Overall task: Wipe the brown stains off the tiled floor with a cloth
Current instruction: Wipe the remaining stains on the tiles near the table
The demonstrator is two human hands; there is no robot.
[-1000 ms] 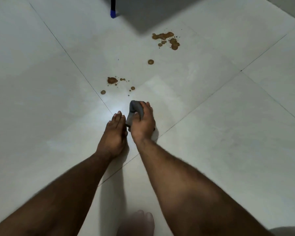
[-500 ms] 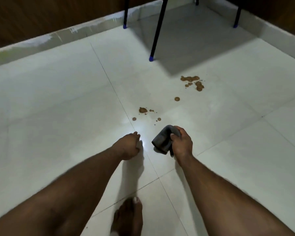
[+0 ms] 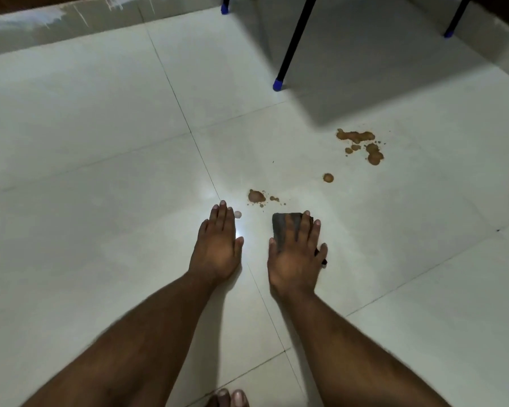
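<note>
Tiled floor point(image 3: 100, 171) with brown stains: biggest cluster point(image 3: 362, 143) far ahead-right near black chair leg point(image 3: 294, 42), single drop point(image 3: 328, 178) between, nearest patch point(image 3: 256, 196) just ahead-left of right fingertips. Right hand point(image 3: 296, 258) flat, fingers straight, pressing grey cloth point(image 3: 282, 230) to floor, long axis pointing away. Left hand point(image 3: 216, 245) flat, fingers extended, bracing on tile, holding nothing. Likely next: short forward-left push of cloth
</note>
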